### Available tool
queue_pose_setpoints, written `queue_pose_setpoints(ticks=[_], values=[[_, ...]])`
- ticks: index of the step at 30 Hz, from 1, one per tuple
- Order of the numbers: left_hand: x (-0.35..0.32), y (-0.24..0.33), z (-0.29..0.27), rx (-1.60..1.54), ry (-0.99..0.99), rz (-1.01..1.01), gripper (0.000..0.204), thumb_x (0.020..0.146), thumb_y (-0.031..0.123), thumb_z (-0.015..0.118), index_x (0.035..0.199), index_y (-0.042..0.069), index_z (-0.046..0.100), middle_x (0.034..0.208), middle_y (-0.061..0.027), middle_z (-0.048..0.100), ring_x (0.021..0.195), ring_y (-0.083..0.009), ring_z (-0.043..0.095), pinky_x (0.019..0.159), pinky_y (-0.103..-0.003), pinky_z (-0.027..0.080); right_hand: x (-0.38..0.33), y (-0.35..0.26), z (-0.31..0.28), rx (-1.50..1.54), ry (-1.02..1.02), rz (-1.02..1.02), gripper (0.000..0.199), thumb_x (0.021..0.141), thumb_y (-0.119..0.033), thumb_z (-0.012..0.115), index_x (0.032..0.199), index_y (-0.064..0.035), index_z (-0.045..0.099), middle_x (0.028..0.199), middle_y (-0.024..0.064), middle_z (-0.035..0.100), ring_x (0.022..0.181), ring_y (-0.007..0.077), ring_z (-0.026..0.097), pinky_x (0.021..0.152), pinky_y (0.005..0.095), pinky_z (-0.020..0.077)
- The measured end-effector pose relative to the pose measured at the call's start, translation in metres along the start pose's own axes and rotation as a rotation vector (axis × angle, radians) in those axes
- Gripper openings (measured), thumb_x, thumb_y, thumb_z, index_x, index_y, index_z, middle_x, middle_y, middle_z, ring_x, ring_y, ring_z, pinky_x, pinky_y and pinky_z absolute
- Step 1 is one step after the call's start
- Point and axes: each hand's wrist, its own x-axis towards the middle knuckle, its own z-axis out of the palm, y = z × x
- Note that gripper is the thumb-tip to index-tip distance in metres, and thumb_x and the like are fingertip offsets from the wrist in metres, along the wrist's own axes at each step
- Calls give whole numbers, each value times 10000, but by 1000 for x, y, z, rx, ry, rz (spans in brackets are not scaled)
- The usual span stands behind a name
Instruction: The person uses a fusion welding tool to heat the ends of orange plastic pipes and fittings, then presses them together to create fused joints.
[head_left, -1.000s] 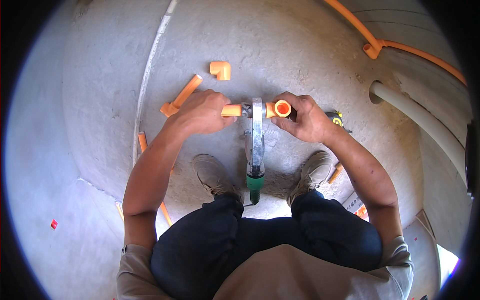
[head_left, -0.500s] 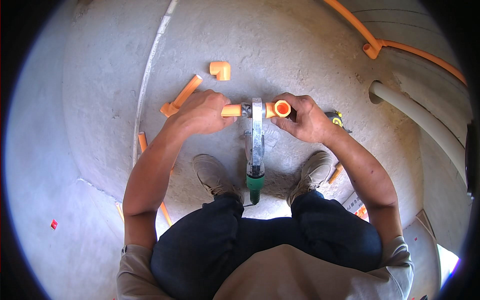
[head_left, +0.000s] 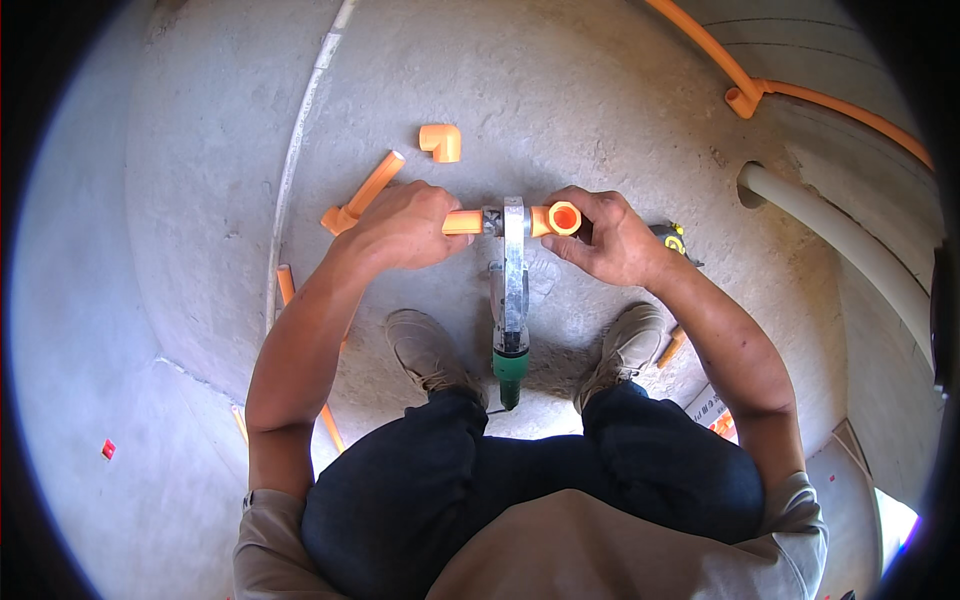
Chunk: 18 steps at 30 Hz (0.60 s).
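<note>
Between my shoes stands a pipe welding iron (head_left: 513, 275) with a flat metal heating plate and a green handle. My left hand (head_left: 412, 225) is closed round an orange plastic pipe (head_left: 463, 222), whose end meets the die on the plate's left side. On the opposite side, an orange pipe fitting (head_left: 563, 218) sits against the other die, its open socket facing up. The fingers and thumb of my right hand (head_left: 612, 238) grip that fitting. From behind my left hand sticks out another orange pipe piece with a fitting (head_left: 366, 190); whether it joins the held pipe is hidden.
An orange elbow (head_left: 441, 143) lies on the concrete floor beyond my left hand. A tape measure (head_left: 670, 237) rests beside my right wrist. More orange pipe (head_left: 287, 284) lies by my left forearm. Orange pipes (head_left: 745, 92) and a thick white pipe (head_left: 840, 225) run along the right.
</note>
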Motion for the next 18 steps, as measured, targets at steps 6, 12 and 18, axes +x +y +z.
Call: queue_pose_setpoints(ticks=[6,12,18], values=[[1,-1,0,9,-2,-5,334,917,336,743,985,9,748,870,-205,726,853,-359,718,794,-465,544,0,2,1,-22,15,-37,325,910,-214,781,1150,-25,671,945,167,734,826,304,729,803,406,587],[1,-1,0,8,-10,-5,334,918,334,742,983,7,747,871,-206,725,857,-360,718,797,-466,544,1,1,0,-26,5,-29,324,909,-214,781,1148,-26,669,927,158,728,790,291,717,781,402,582],[1,1,-2,7,-19,-17,338,919,339,737,990,8,746,878,-205,725,866,-360,717,799,-468,543,0,1,0,-18,13,-31,319,909,-216,780,1143,-29,670,894,153,713,751,269,701,751,393,574]])
